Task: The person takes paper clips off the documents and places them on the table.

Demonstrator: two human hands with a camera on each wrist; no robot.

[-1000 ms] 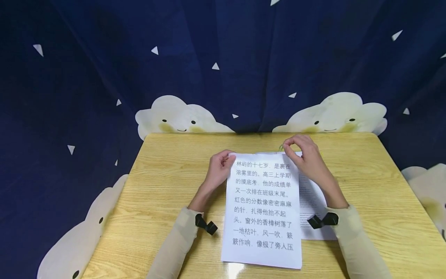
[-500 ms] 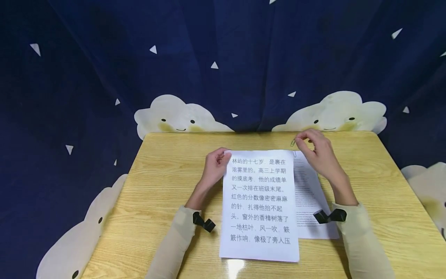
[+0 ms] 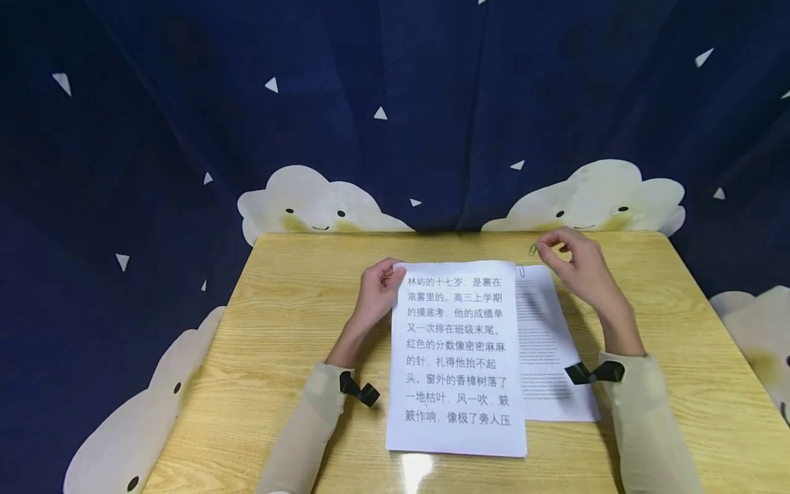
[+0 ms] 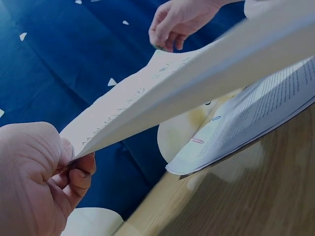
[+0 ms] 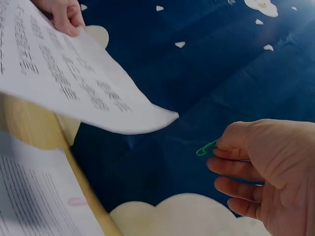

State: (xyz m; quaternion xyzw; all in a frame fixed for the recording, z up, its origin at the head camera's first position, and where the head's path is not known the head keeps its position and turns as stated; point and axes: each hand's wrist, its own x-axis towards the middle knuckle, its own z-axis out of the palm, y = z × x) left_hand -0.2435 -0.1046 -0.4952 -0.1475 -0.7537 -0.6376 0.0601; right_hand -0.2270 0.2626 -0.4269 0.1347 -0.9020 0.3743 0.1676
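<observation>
The left hand (image 3: 378,291) pinches the top left corner of large-print sheets (image 3: 458,357), raised above the table. In the left wrist view, thumb and curled fingers of that hand (image 4: 44,172) grip the paper's corner. Up and right of the sheets, the right hand (image 3: 580,267) pinches a green paper clip (image 5: 205,148) between thumb and index finger, apart from the paper. Beneath and to the right lies a small-print stack (image 3: 549,343); a pink clip (image 4: 197,141) and a blue clip (image 4: 215,118) are on its top edge.
The wooden table (image 3: 296,309) extends around the papers. Behind it hangs a dark blue curtain (image 3: 432,82) with white triangles and cloud faces. Black straps with small blocks are on both sleeves.
The right hand has moved right and up, away from the sheets' top edge, carrying the green clip. The held sheets have shifted slightly left, showing more of the stack beneath.
</observation>
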